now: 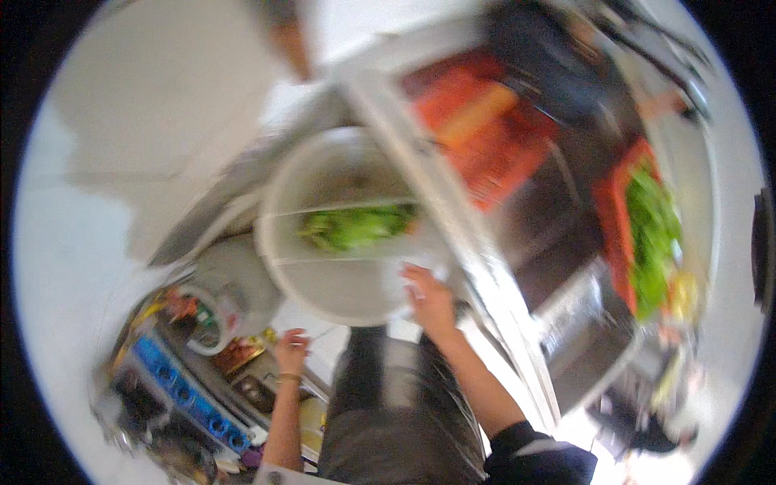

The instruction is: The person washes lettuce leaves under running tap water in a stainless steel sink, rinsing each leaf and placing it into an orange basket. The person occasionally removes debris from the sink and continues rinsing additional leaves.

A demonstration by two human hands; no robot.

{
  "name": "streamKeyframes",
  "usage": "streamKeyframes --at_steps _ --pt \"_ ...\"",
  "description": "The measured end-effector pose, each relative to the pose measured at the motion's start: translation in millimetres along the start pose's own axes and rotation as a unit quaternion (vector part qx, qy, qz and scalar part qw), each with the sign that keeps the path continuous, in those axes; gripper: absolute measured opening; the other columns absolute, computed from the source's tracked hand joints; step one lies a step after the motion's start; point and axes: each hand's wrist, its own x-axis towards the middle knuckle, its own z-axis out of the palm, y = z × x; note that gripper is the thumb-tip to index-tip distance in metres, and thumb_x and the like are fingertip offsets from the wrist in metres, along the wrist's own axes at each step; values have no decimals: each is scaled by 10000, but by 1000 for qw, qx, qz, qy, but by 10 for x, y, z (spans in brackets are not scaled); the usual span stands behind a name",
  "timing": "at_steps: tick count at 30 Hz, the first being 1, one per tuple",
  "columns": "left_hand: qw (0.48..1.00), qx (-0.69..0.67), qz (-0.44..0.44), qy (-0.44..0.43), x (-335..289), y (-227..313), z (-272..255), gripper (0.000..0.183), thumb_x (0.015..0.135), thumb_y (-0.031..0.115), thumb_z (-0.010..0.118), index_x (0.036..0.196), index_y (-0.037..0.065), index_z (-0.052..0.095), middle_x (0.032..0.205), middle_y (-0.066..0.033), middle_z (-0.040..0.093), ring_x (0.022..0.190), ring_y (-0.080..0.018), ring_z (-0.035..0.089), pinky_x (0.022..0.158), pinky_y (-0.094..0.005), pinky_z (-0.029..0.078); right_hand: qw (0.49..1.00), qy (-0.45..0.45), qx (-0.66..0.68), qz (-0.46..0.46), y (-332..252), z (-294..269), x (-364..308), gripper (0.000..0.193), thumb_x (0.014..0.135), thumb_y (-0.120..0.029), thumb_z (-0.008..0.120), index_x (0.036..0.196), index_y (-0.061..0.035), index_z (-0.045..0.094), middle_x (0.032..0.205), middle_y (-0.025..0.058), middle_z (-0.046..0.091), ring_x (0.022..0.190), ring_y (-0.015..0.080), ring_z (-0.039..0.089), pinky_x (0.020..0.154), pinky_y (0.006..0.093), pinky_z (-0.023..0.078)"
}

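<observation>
A large round pale bin (311, 295) stands before me, with a heap of green leaves (360, 226) inside it. Two thin pale lines cross its mouth. My right hand (430, 301) hovers at the near right part of the bin, fingers apart and reaching over its rim. I make out nothing held in it, though motion smears the fingertips. Lower and to the left, my left hand (292, 351) hangs beside my legs with loosely bent fingers and nothing visible in it. A smaller white bucket (229, 330) with mixed scraps is nearest to it.
A metal sink counter (485, 267) runs along the right, with a red crate (477, 121) and an orange-red basket (621, 214) of green leaves (653, 242). A blue rack (182, 392) stands at lower left. Another person's dark sleeve and hand (291, 48) show at the top.
</observation>
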Motion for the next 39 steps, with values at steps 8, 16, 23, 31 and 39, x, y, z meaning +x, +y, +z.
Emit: streamKeyframes --at_steps 8,16,23,31,39 --pt "982 85 98 -141 -169 918 175 96 778 28 717 828 20 636 654 -45 630 512 -106 551 454 -252 436 901 217 15 376 1724 -2233 -2091 140 923 -64 541 1003 -37 652 846 72 701 767 145 662 688 307 539" --pt "974 110 143 -137 -798 1507 1082 73 869 72 618 879 0 625 709 -46 633 568 -103 577 504 -246 476 749 2 22 662 3770 -1882 -3073 589 771 -360 707 1232 -36 535 1050 263 637 928 414 634 820 482 500" --pt "950 233 146 -150 -1684 2021 1825 130 911 101 583 989 3 614 794 -56 644 662 -107 614 583 -259 526 809 52 3 585 4132 -2461 -3656 490 816 -292 667 1139 49 528 963 263 652 949 422 629 807 466 510" --pt "929 316 121 -148 -2193 2261 2406 172 938 148 585 1006 -5 620 838 -65 670 732 -114 631 644 -256 512 757 65 60 647 4204 -1783 -3280 842 818 -443 660 1279 161 297 1080 308 589 1035 429 569 893 455 458" --pt "873 343 -158 -308 -2462 3106 2563 183 953 199 571 966 25 626 770 -31 642 694 -93 605 622 -224 487 781 80 51 618 4121 -2382 -3570 671 819 -289 694 1256 78 340 1062 305 596 991 448 599 870 488 475"
